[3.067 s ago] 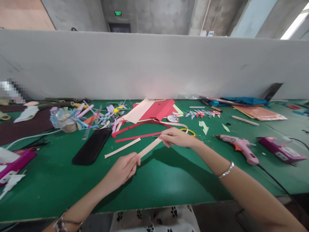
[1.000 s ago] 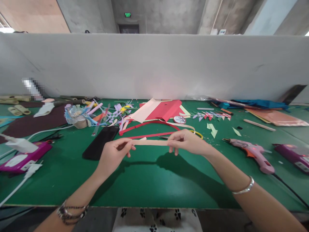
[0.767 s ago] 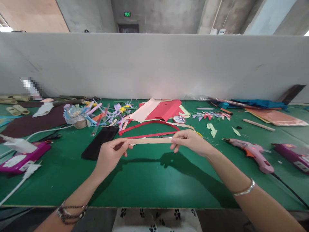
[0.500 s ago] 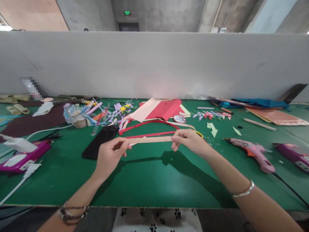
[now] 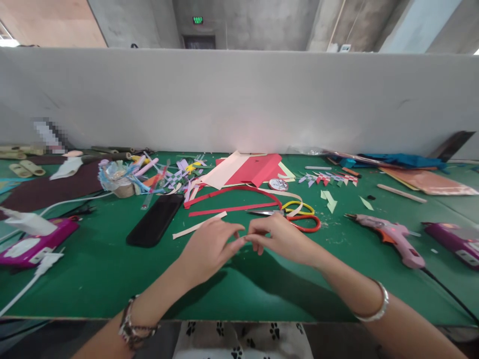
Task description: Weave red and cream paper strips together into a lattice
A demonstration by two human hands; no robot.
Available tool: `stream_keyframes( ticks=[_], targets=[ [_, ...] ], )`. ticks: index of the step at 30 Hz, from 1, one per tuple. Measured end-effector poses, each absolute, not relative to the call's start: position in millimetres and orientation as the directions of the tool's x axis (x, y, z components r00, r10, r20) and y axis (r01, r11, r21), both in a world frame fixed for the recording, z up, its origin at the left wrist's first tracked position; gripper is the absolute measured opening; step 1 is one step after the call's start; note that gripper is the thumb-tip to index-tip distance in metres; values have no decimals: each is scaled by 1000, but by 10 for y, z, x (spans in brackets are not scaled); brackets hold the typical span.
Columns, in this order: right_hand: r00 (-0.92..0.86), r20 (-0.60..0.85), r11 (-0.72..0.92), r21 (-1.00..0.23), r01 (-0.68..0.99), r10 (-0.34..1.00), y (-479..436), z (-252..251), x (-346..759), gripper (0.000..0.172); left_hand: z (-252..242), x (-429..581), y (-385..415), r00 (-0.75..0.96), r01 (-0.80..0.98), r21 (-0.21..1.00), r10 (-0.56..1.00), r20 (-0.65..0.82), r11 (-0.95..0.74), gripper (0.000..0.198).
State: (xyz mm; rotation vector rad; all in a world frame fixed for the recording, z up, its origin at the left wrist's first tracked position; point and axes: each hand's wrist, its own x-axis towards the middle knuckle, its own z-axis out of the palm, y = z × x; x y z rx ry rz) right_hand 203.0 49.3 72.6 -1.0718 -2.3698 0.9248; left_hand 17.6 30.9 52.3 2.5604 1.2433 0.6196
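Note:
My left hand (image 5: pixel 211 244) and my right hand (image 5: pixel 279 238) meet above the green table, fingertips touching or nearly so. Both are closed in a pinch with bent fingers. Whatever lies between the fingertips is hidden; no strip shows there. Just behind my left hand a pale paper strip (image 5: pixel 187 231) lies slantwise on the table. Farther back is a straight red paper strip (image 5: pixel 232 209), with a curved red strip (image 5: pixel 224 190) beyond it. Scissors (image 5: pixel 309 224) with yellow and orange-red handles lie behind my right hand, their blades partly open and pointing left.
A black phone (image 5: pixel 156 222) and a purple power strip (image 5: pixel 41 247) lie to the left. On the right are a pink glue gun (image 5: pixel 392 234) and another purple power strip (image 5: pixel 454 242). Red and pink paper sheets (image 5: pixel 247 169) lie before the grey partition (image 5: pixel 239 99).
My hands have come together from holding a pale strip stretched between them; that strip is out of sight now. The scissors and the slanting pale strip on the table are more exposed.

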Motion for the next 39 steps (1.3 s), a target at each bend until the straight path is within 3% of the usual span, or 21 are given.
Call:
stream_keyframes(
  ticks=[3,12,17,21,24,27,33,39],
  targets=[
    [-643,58,486,-708,512,763,498,770,2020,22,542,273,269,534,709,505,843,69,-491,40],
    [-538,-74,177,-899,400,840,701,648,2319,19,443,-89,242,440,733,577,898,0,-360,38],
    [-586,-87,208,-885,417,806,713,644,2291,17,480,-120,229,460,745,590,880,-117,-311,40],
    [-706,-45,403,-794,454,706,665,718,2161,16,488,29,277,552,540,786,832,-62,-299,41],
    [-737,-25,454,-774,442,675,663,760,2071,17,462,177,322,617,332,939,774,-142,-93,46],
    [-710,-15,390,-827,404,704,689,777,2025,15,430,267,337,595,242,969,783,-183,43,48],
    [-627,-50,240,-898,369,777,707,744,2002,18,360,268,295,576,115,985,800,-169,125,46],
    [-575,9,279,-881,383,818,688,675,2006,17,287,260,262,559,81,977,803,-209,199,46]
  ],
)
